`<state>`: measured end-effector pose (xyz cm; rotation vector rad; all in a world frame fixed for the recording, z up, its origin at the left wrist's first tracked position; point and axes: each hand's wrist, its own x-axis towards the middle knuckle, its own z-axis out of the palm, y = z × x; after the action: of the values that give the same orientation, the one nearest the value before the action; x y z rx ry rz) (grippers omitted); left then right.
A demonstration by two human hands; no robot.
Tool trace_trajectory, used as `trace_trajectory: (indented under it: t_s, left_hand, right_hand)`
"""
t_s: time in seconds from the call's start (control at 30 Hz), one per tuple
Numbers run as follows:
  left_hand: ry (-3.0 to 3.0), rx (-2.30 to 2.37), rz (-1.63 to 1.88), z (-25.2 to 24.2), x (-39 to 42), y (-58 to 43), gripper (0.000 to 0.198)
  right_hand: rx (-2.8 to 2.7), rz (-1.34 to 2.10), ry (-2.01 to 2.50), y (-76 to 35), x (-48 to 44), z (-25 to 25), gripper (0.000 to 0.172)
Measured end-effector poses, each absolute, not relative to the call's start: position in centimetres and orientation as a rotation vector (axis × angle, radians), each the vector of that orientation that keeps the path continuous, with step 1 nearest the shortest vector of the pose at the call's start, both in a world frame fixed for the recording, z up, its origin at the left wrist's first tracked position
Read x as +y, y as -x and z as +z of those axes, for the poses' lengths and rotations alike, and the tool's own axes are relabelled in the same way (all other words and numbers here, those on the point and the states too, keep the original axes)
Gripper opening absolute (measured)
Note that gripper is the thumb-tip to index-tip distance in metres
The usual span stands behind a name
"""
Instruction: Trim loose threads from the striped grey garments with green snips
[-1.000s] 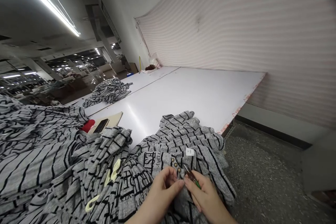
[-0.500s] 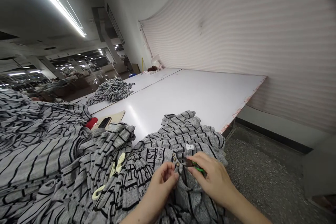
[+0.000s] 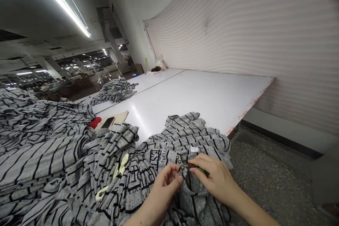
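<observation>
My left hand (image 3: 166,183) pinches the button placket of a grey striped knit garment (image 3: 196,190), just below its small round buttons (image 3: 180,162). My right hand (image 3: 215,178) grips small green-handled thread snips (image 3: 200,169), and their metal tips point at the placket beside the buttons. The fingers hide most of the snips. A white label (image 3: 194,149) sits on the fabric above the hands. Cream drawstrings (image 3: 116,174) lie on the garment pile to my left.
A tall stack of striped garments (image 3: 39,155) fills the left. A phone (image 3: 107,122), a red item (image 3: 94,122) and a beige card (image 3: 119,116) lie on the white table (image 3: 185,99), with another garment heap (image 3: 113,90) farther along. The table's edge and a speckled floor (image 3: 265,176) are right.
My right hand has moved up and right, now covering most of the snips, and stays at the placket. The view has turned slightly, shifting the scene to the right.
</observation>
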<state>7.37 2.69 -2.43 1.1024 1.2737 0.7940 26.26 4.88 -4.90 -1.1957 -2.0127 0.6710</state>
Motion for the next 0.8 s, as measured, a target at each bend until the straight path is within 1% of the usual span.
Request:
trace_trajectory:
  t_s: [0.2,0.3,0.53,0.7,0.8]
  left_hand:
    - [-1.053,1.293,0.81,-2.6,2.6,-7.3,0.05]
    - [-1.048,1.294,0.823,-2.8,2.5,-7.2,0.049]
    - [-1.036,1.301,0.812,-3.1,2.6,-7.0,0.05]
    - [-1.008,1.305,0.822,-3.3,2.6,-7.0,0.057]
    - [-1.033,1.317,0.81,-3.3,2.5,-6.9,0.055]
  right_hand:
    - [-2.002,0.654,1.213,-26.3,5.7,-5.2,0.023]
    - [-2.023,0.668,1.179,-26.4,6.2,-5.1,0.022]
    - [-1.985,0.836,1.112,-26.3,6.5,-4.7,0.023]
    - [-1.944,0.855,1.102,-26.0,6.7,-5.0,0.023]
    - [-1.929,0.832,1.14,-26.0,6.9,-5.2,0.023]
